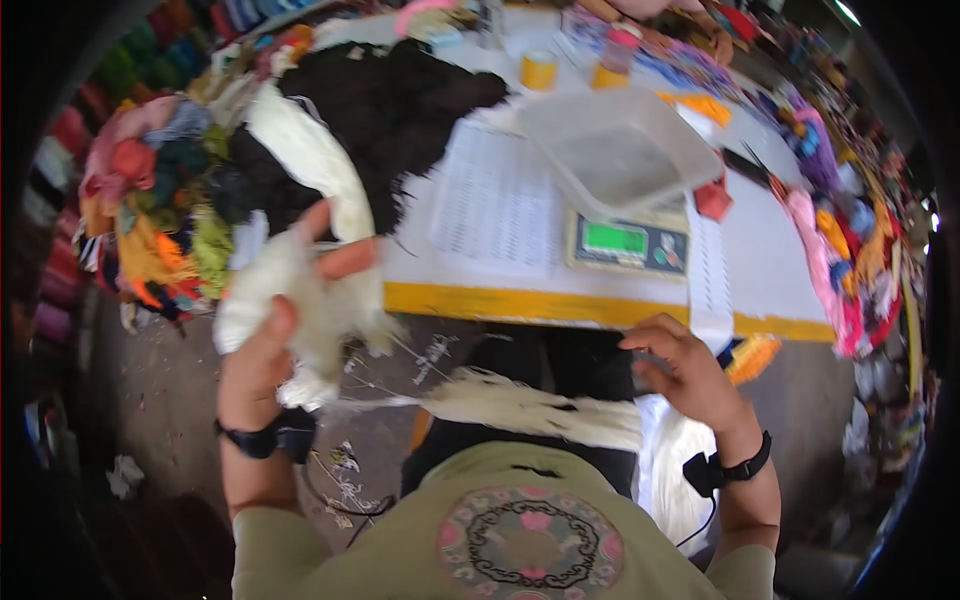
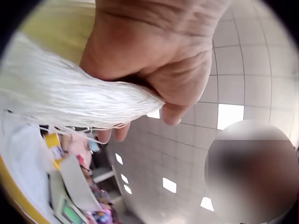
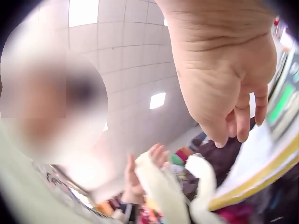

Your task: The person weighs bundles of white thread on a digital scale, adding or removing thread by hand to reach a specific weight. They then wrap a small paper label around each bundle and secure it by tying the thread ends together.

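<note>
With the left hand (image 1: pixel 262 360) fingers grasping the white yarn (image 1: pixel 250 300) left of the desk (image 1: pixel 500 302) and the right hand (image 1: pixel 692 372) fingers released, a hasty left pull risks tangling, because loose strands (image 1: pixel 530 408) trail unrestrained across the lap (image 1: pixel 590 375).

Printed paper (image 1: pixel 495 205) beside dark heap (image 1: pixel 400 105), probably yarn

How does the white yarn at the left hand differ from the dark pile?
Colour: white yarn is creamy, dark pile blackish. State: white yarn is held in the left hand, dark pile lies on the table. Shape: white yarn runs in long strips, dark pile spreads broadly. Both look stringy.
</note>
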`<state>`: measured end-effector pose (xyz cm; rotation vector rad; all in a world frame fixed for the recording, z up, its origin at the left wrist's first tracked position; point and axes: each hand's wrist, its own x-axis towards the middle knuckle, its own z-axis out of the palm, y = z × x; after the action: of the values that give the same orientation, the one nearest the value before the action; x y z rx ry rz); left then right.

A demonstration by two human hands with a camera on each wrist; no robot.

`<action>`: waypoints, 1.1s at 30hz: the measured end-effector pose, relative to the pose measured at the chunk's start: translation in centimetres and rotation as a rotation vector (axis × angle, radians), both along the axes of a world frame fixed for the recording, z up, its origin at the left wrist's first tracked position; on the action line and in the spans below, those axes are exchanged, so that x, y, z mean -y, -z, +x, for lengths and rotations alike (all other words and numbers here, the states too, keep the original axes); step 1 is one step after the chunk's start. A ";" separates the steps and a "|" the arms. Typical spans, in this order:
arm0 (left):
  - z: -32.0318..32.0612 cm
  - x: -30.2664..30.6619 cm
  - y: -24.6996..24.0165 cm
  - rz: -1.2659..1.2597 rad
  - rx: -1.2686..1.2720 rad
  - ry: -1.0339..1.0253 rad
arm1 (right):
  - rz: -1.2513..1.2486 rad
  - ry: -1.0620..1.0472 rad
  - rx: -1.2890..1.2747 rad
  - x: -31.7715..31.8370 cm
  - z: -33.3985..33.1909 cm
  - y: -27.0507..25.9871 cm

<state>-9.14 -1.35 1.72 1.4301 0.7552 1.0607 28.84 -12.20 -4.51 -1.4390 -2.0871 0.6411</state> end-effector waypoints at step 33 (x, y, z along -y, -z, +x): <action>8.5 -1.6 2.8 -0.011 0.039 0.232 | 0.190 0.078 -0.572 -8.4 -10.7 -3.8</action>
<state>-0.66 0.24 -1.08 1.4451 0.5513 0.9009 18.18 -3.84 -0.75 -1.0660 -1.5891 0.7020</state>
